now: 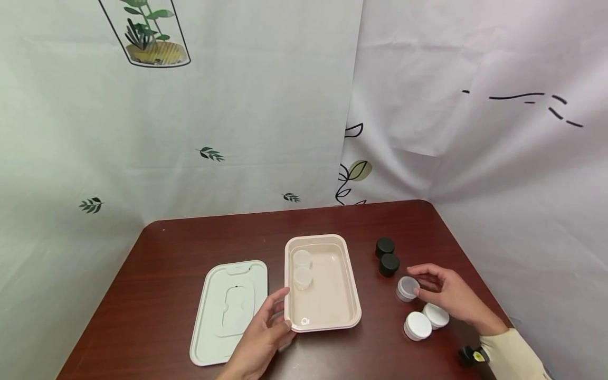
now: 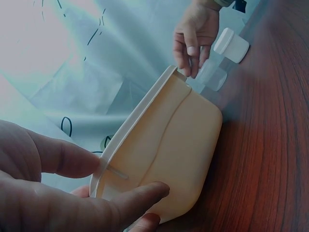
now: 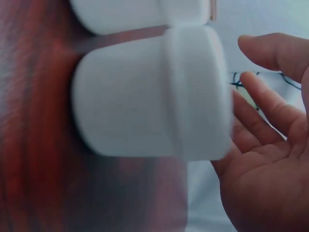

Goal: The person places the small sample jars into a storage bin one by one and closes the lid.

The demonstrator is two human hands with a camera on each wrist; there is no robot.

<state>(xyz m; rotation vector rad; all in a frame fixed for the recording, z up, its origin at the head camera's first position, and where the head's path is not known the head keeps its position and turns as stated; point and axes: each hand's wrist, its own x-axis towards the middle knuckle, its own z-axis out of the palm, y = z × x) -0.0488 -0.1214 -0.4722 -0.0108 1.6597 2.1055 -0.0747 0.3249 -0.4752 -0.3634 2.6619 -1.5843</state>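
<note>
My left hand (image 1: 261,335) holds the near left corner of a beige plastic tub (image 1: 328,316), its fingertips at the rim and outer wall in the left wrist view. Inside the tub, two small translucent jars (image 1: 303,277) stand along the left side. At the right, my right hand (image 1: 448,293) hovers with thumb and fingers spread about a translucent lidded jar (image 1: 407,288); the thumb tip overlaps its edge. Close below that hand stand two white jars (image 1: 418,326), one of which looms large as a white screw-lidded jar (image 3: 140,96) in the right wrist view.
Two black-capped jars (image 1: 389,264) stand behind the translucent jar, right of the tub. A pale flat lid (image 1: 204,327) with a moulded handle outline lies left of the tub. The dark red table (image 1: 180,243) ends at a hanging white printed cloth (image 1: 247,116).
</note>
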